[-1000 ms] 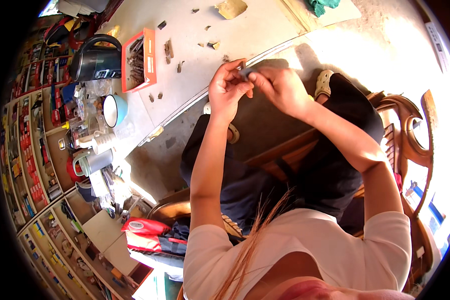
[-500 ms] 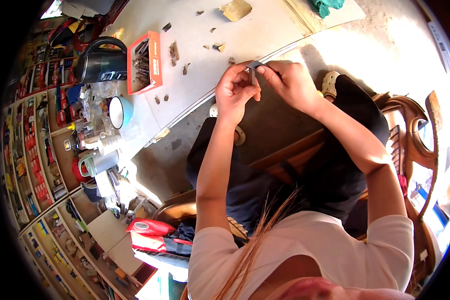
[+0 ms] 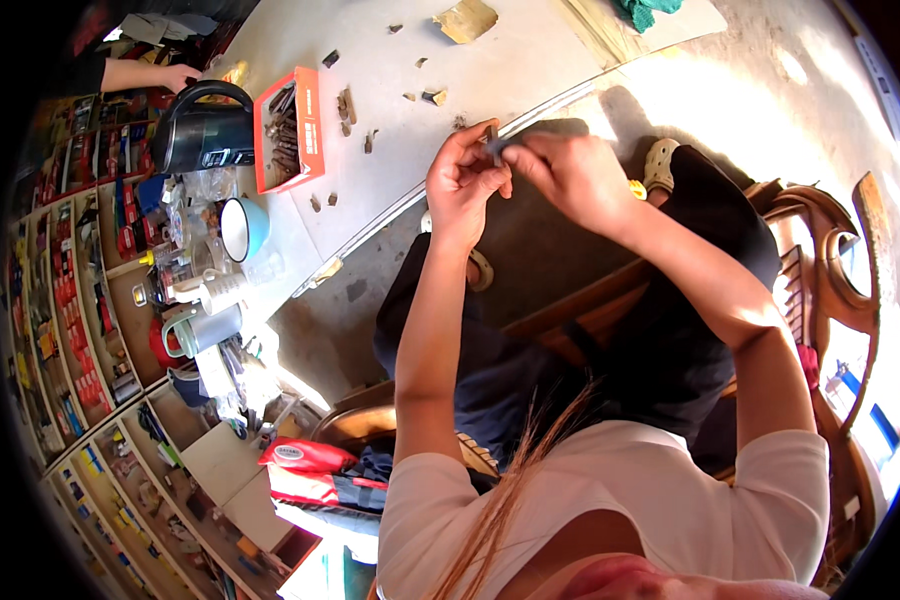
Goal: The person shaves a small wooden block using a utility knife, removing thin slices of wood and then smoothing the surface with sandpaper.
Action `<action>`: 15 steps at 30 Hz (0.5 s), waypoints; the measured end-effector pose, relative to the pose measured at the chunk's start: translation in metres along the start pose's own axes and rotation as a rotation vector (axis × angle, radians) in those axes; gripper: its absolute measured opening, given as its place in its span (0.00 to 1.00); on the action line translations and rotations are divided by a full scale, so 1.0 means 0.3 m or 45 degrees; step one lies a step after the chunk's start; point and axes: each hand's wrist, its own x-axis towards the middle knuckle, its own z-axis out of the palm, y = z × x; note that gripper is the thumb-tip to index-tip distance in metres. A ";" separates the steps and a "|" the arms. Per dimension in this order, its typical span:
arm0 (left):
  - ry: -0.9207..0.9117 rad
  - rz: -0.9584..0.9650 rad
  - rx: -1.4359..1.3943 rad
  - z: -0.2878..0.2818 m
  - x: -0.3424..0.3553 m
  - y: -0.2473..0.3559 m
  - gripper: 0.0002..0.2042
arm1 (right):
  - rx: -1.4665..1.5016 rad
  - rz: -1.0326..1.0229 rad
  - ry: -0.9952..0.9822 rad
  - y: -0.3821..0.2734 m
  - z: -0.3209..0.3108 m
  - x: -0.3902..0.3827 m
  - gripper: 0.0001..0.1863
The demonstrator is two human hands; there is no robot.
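Observation:
My left hand [image 3: 467, 195] pinches a small thin brown piece [image 3: 492, 131] between thumb and fingertips, above the table's front edge. From the right, my right hand [image 3: 580, 180] meets it, closed on a dark grey strip [image 3: 500, 148] that presses against the small piece. Motion blurs the strip, and the fingers hide most of both things. On the table [image 3: 400, 110] to the left, an orange-red box [image 3: 310, 125] is filled with several dark brown stick-like pieces [image 3: 282, 130]. Loose dark bits [image 3: 345, 107] lie beside the box.
A black kettle [image 3: 205, 130], a blue-white enamel mug [image 3: 242, 230] and a pale green-handled cup [image 3: 205, 328] stand at left. A curled tan sheet [image 3: 465, 20] and a green cloth [image 3: 650, 10] lie farther back. Another person's hand [image 3: 178, 77] reaches in behind the kettle. Shelves [image 3: 80, 300] line the left side.
My right hand has shifted slightly down and turned, bringing the grey strip lower over the small piece. Another person's arm has come into view at the upper left.

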 end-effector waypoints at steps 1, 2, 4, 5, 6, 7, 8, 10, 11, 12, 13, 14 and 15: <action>-0.041 0.000 -0.014 -0.003 0.001 0.000 0.25 | -0.041 0.021 0.018 0.005 -0.003 0.012 0.19; -0.081 0.000 -0.029 -0.006 0.002 0.000 0.25 | -0.078 0.097 -0.061 0.006 -0.015 0.019 0.19; -0.070 -0.003 -0.014 -0.001 0.007 0.001 0.25 | -0.022 0.042 -0.053 -0.002 -0.010 0.001 0.19; -0.018 -0.015 0.017 0.001 -0.001 0.002 0.24 | 0.006 0.014 -0.049 -0.011 -0.009 -0.011 0.19; 0.031 -0.032 0.051 0.000 -0.006 0.002 0.24 | 0.117 0.013 -0.091 -0.025 -0.007 -0.022 0.19; 0.002 -0.021 0.039 0.002 -0.001 0.004 0.24 | 0.090 0.018 -0.062 -0.016 -0.005 -0.015 0.19; -0.026 -0.010 0.027 0.005 0.007 0.009 0.25 | 0.062 0.023 -0.033 0.001 -0.003 -0.001 0.19; -0.073 -0.007 0.006 -0.004 0.005 0.007 0.25 | 0.012 0.168 -0.096 -0.003 -0.024 0.022 0.18; -0.097 -0.011 -0.004 -0.012 0.002 0.004 0.25 | 0.018 0.134 -0.105 -0.003 -0.016 0.012 0.18; -0.125 -0.007 -0.014 -0.014 0.008 0.006 0.25 | 0.019 0.093 -0.110 -0.007 -0.016 0.007 0.18; -0.088 -0.003 0.002 -0.015 0.007 0.011 0.25 | 0.021 0.052 -0.115 -0.018 -0.018 0.002 0.18; -0.051 0.001 0.019 -0.015 0.003 0.016 0.25 | 0.170 0.043 -0.169 -0.040 -0.024 -0.014 0.18; -0.017 -0.004 0.038 -0.018 -0.004 0.017 0.25 | 0.204 0.061 -0.189 -0.044 -0.030 -0.012 0.18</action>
